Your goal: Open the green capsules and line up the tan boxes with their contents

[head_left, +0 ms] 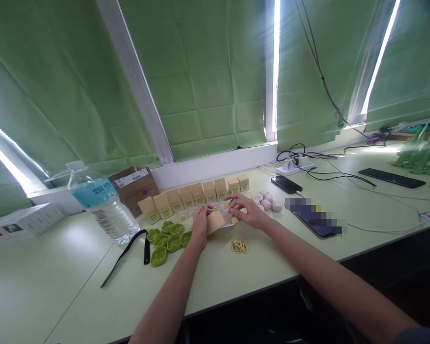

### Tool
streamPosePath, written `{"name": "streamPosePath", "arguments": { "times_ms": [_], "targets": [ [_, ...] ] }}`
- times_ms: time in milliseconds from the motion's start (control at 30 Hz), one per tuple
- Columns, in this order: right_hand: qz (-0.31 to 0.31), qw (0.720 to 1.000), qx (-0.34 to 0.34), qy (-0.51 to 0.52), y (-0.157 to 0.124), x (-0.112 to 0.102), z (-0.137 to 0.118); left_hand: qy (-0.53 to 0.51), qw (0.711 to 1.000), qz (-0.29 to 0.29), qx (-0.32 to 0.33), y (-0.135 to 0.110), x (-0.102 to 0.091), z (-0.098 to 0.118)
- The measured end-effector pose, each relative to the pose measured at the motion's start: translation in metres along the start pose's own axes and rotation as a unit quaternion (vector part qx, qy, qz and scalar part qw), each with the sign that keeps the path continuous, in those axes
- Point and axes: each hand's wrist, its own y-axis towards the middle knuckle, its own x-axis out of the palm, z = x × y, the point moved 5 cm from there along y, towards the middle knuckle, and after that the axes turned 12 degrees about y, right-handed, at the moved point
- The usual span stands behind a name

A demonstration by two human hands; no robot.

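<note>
My left hand (200,223) is closed on a small kraft paper box (215,222), tilted above the table with a flap toward me. My right hand (246,211) hovers at the box's right side, its fingers curved and apart; I see nothing held in them. Below the hands lies a small pile of pale yellow rings (239,246). Green flower-shaped cups (174,242) sit beside my left wrist. Pale pink round pieces (267,201) are grouped beyond my right hand. Behind the hands stands a row of kraft boxes (185,196) with raised lids, small clear pieces before them.
A large water bottle (102,205), black strap (125,255) and brown carton (138,191) stand or lie left. To the right are phones (286,184), a power strip (295,166), and trailing cables. The table's front edge runs under my forearms.
</note>
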Motion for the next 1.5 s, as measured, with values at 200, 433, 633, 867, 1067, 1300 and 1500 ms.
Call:
{"name": "streamPosePath", "arguments": {
  "times_ms": [200,433,633,867,1067,1300,1500],
  "targets": [
    [-0.03,0.999,-0.011,-0.011,-0.001,0.002,-0.006,0.002,1.0,-0.01,0.003,0.001,0.002,-0.001],
    [0.039,0.998,-0.039,0.003,0.002,-0.002,-0.008,-0.003,1.0,0.003,0.002,0.001,0.001,0.0],
    [0.188,0.981,0.03,-0.031,0.0,-0.026,0.014,-0.034,0.998,0.047,-0.026,0.002,-0.005,-0.001],
    [0.043,0.989,0.076,-0.119,0.002,-0.017,0.019,-0.188,0.975,0.022,-0.113,0.0,-0.002,-0.004],
    [-0.059,0.995,0.013,-0.077,0.002,0.009,0.007,-0.219,0.972,0.001,-0.089,-0.004,0.0,0.003],
    [-0.159,0.977,-0.046,-0.136,-0.003,0.033,0.003,-0.238,0.967,-0.007,-0.086,-0.006,0.001,0.005],
    [-0.156,0.971,-0.067,-0.168,-0.002,0.033,0.004,-0.219,0.971,-0.021,-0.089,-0.008,0.003,0.006]
  ]
}}
